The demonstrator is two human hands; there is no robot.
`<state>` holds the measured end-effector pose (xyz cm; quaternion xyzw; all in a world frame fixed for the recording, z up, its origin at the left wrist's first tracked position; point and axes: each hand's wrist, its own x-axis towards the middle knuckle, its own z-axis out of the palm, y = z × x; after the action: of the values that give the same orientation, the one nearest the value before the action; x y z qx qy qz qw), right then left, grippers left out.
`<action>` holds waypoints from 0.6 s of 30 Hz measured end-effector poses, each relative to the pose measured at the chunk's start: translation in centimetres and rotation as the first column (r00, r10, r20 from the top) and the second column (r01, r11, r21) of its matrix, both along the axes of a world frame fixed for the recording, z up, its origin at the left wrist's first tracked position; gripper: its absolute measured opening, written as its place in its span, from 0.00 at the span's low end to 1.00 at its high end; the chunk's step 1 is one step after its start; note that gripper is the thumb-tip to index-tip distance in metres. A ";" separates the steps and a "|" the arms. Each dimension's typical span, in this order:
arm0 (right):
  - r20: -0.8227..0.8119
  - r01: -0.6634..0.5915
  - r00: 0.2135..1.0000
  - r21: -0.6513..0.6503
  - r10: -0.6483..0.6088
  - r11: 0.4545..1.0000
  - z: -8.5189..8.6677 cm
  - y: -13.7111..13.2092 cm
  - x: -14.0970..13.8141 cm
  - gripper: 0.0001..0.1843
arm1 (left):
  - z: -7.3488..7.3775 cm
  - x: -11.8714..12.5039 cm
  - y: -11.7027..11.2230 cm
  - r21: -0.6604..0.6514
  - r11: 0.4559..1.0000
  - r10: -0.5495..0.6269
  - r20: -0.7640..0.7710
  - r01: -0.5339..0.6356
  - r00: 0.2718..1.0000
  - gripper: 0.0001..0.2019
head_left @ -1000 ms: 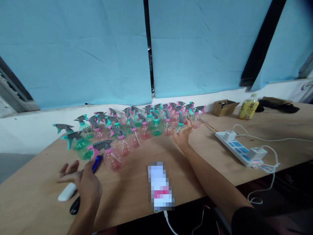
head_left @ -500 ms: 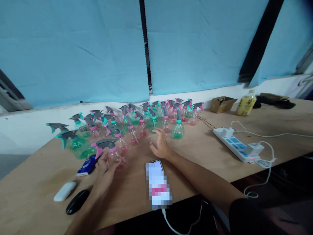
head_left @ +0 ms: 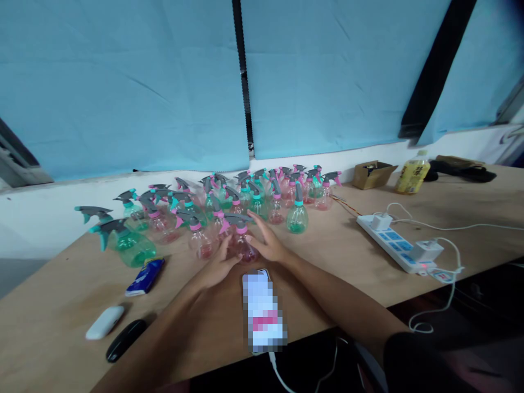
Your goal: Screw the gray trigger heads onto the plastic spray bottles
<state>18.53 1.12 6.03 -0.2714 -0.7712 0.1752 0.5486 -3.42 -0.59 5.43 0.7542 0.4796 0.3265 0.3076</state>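
Left hand (head_left: 221,265): fingers part-curled, thumb apart, at the left flank of a pink-collared spray bottle (head_left: 248,252); whether they grip it cannot be told. Right hand (head_left: 268,243): fingers spread wide, thumb near the collar, no closed grasp evident. The bottle stands upright between the palms, nozzle towards nine o'clock. The two-sided placement appears to keep it steady; the upright stance presumably guards against leaks.

Taking that bottle as dial centre: phone (head_left: 265,311) close by at about six, cable attached; blue packet (head_left: 145,277) between eight and nine; grouped spray bottles (head_left: 204,243) from nine round to one; a teal-collared bottle (head_left: 297,221) apart at two.

Containers: spray bodies tinted pink or green, so liquid cannot be confirmed. Open carton (head_left: 374,177), near two: dark contents, unidentified. Drink bottle (head_left: 412,174), beyond it: yellow-labelled, fill level unclear.
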 end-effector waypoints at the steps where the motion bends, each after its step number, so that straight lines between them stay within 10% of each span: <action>1: -0.022 -0.028 0.999 -0.021 0.027 0.999 0.0 0.4 0.3 0.28 | 0.4 0.7 0.3 -0.015 0.999 -0.040 -0.011 0.040 0.999 0.38; 7: -0.102 0.059 0.992 -0.098 -0.069 0.993 -0.7 2.1 1.8 0.16 | 0.9 2.7 1.7 -0.084 0.964 -0.248 0.046 0.252 0.968 0.33; 18: -0.283 -0.103 0.958 -0.232 0.034 0.967 0.1 2.2 1.4 0.13 | -1.5 1.1 2.8 -0.152 0.988 0.017 0.331 0.036 0.943 0.20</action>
<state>19.93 3.37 6.13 -0.2826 -0.6683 0.3241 0.6070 -2.35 2.24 3.95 0.6643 0.4415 0.4087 0.4435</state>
